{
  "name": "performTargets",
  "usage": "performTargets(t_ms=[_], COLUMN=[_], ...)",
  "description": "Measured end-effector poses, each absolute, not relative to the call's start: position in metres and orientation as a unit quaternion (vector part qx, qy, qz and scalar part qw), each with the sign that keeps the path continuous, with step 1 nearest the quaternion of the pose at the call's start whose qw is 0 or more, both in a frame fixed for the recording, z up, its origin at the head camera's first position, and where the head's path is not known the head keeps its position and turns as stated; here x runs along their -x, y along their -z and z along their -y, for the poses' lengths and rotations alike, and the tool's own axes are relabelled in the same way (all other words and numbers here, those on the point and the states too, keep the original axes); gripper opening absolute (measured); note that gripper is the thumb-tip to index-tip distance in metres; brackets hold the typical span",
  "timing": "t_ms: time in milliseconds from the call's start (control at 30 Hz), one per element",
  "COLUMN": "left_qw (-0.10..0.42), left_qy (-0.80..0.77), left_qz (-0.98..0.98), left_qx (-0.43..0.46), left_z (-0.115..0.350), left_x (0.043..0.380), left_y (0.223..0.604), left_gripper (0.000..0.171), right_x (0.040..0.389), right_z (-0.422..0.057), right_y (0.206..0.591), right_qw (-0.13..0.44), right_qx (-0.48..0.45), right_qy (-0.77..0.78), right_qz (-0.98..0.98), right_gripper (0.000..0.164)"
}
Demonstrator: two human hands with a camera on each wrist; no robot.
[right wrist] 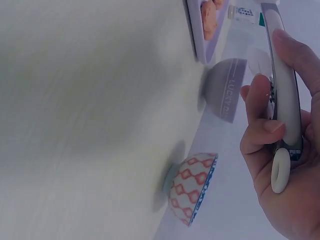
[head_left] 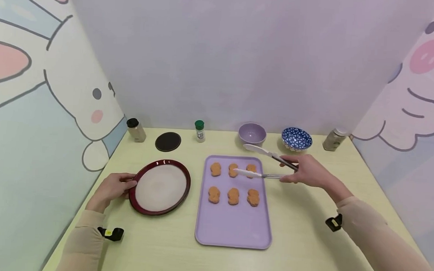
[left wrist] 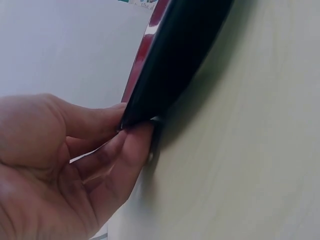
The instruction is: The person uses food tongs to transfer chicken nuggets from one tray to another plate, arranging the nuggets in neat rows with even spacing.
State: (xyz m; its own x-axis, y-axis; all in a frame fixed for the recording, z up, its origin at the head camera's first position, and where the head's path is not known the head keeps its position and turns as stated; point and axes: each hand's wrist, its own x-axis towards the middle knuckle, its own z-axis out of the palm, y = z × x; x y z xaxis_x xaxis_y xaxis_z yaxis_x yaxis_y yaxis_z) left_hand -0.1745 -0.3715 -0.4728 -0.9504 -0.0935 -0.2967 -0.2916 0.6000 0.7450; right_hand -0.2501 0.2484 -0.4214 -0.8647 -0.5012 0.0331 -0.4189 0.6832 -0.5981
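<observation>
My left hand pinches the left rim of a plate with a dark red border and pale centre. In the left wrist view, the thumb lies on top of the rim and fingers are curled beneath it. My right hand grips a pair of tongs with pale tips. The tongs stand spread over the upper part of a purple tray. Two rows of brown nuggets lie on that tray, and one tong tip overlaps the upper row in view. Nothing is between the tips.
Along the back stand a black-capped jar, a dark round coaster, a green-capped shaker, a purple bowl, a blue-patterned bowl and a silver-lidded jar. Walls border the table at the back and both sides.
</observation>
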Motion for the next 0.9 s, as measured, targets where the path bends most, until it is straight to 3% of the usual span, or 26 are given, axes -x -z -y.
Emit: performTargets(t_ms=[367,900], left_qw=[0.140,0.130], left_qy=[-0.531,-0.545], left_qz=[-0.829,-0.819], left_qx=[0.106,0.121], left_z=[0.381,0.383], left_x=[0.173,0.172], left_y=[0.478,0.484], left_gripper=[0.046,0.048], right_x=[0.276,0.296], right_z=[-0.197,-0.166], right_y=[0.420,0.428], right_qw=[0.113,0.173], right_qx=[0.304,0.314], right_qy=[0.266,0.266], right_qz=[-0.908,-0.895], right_gripper=[0.067,0.066])
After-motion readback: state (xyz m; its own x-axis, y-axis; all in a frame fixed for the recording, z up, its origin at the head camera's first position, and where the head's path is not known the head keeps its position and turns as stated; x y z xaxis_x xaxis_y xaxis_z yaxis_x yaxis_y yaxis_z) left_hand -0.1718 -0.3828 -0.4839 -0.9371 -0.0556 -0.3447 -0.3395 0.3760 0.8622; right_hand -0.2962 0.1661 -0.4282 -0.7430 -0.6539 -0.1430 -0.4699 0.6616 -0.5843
